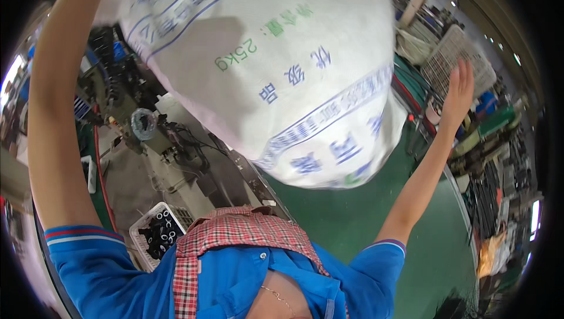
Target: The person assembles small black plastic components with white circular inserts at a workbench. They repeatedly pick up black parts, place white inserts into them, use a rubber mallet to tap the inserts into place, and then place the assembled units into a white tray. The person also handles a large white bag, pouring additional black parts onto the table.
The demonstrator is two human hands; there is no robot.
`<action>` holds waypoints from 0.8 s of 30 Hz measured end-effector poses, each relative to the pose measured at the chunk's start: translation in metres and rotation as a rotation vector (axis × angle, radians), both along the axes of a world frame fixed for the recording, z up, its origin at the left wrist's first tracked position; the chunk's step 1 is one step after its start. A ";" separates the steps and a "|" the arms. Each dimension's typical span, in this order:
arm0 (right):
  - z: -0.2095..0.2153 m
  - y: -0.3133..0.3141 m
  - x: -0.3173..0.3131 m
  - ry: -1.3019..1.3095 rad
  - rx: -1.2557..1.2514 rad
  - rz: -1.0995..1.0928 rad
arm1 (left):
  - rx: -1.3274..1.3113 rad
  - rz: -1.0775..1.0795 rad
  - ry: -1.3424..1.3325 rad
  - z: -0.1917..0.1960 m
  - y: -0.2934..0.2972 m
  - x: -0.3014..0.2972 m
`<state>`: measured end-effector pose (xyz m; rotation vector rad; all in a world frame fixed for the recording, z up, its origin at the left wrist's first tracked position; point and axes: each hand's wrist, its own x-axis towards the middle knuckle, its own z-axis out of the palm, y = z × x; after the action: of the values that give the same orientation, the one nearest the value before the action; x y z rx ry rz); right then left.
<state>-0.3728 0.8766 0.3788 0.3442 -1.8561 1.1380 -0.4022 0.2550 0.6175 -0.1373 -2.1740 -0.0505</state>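
Observation:
A large white woven sack (pixel 264 54) with blue and green printing fills the upper middle of the view, held high and tilted in front of me. My left arm (pixel 56 113) rises along the left side to the sack's top corner, where the sack hides my left hand. To the right of the sack, my right hand (pixel 460 92) is raised with its fingers spread. It is a little apart from the sack's side and holds nothing. Below are my blue shirt and a red checked apron (pixel 235 231).
A grey machine (pixel 170 148) with cables stands below the sack at left. Beside it is a white basket (pixel 141 225) of black parts. The green floor (pixel 352 213) lies to the right. A white lattice crate (pixel 455 54) and cluttered racks (pixel 499 160) line the right side.

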 end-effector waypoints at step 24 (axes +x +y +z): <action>-0.383 0.164 0.120 -1.234 -0.559 0.008 | 1.039 -0.105 -0.286 -0.539 -0.035 0.086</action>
<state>-0.2527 1.0404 -0.0038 -0.8667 -2.3372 2.0488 -0.3164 0.2199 0.0781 0.3704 -2.1414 -1.2870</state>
